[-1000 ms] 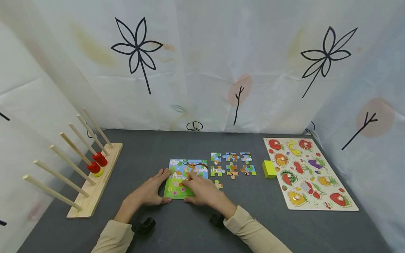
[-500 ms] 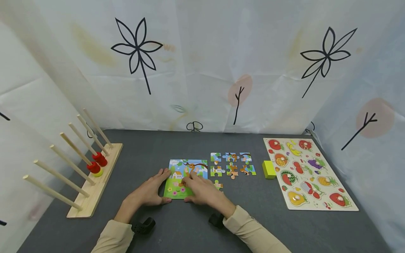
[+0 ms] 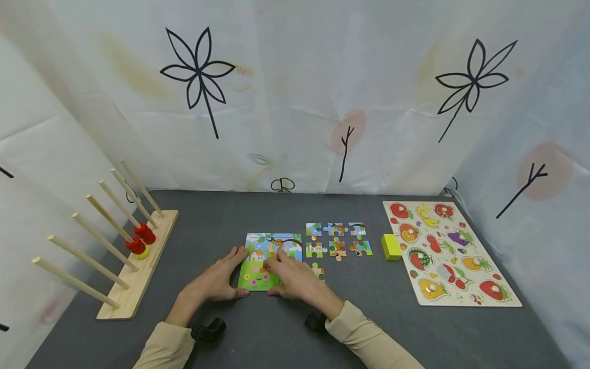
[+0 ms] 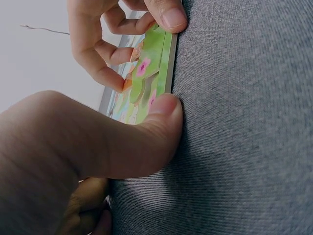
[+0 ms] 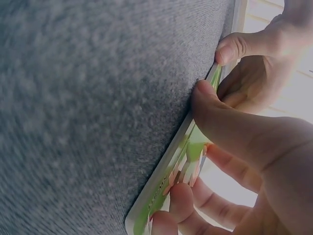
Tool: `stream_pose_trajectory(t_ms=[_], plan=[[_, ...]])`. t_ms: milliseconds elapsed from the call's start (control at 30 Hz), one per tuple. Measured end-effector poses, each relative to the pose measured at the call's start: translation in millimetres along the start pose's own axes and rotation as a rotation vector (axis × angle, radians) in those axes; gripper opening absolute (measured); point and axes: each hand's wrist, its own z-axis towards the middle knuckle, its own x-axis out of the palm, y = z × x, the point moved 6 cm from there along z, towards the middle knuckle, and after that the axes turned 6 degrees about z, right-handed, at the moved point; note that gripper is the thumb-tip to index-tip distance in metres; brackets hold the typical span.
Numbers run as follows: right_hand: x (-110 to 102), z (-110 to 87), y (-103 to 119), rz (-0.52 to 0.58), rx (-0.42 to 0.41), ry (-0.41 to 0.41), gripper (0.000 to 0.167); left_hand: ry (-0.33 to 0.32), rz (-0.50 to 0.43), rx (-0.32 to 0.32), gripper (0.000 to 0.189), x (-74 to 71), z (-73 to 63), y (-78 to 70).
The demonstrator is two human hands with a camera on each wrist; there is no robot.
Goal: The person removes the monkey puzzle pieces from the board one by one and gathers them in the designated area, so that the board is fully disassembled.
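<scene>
A picture puzzle board [image 3: 260, 288] lies on the grey table in the head view, with a house, flowers and an animal on it. My left hand [image 3: 221, 277] holds its left side, the thumb [image 4: 164, 110] on the near edge. My right hand [image 3: 297, 279] is over the board's right part, thumb [image 5: 208, 93] at the near edge, curled fingers on a slightly raised puzzle piece [image 4: 142, 90]. The right hand partly hides that piece. Loose puzzle pieces [image 3: 338, 248] lie to the right, one [image 3: 317, 269] partly behind the right hand.
A wooden peg rack [image 3: 152, 271] with red and yellow rings stands on the left. Right of the loose pieces are a yellow-green block [image 3: 391, 247] and a fruit puzzle board [image 3: 454, 266]. A printed cloth [image 3: 286, 102] hangs behind the table [image 3: 267, 333].
Both hands stay at the puzzle board in almost the same pose. The right index finger has shifted very slightly over the board; the loose pieces have not moved.
</scene>
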Motion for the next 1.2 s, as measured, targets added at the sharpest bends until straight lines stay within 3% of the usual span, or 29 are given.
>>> stream_pose_trajectory(t_ms=[833,1200], plan=[[-8,-3.2,6,-0.058,-0.01,0.002,0.051,-0.015,0.019,0.027,0.103,1.4,1.2,-0.3],[-35,-19.2,2,0.018,-0.098,-0.1,0.049,-0.02,0.023,0.033,0.103,1.0,0.8,0.8]])
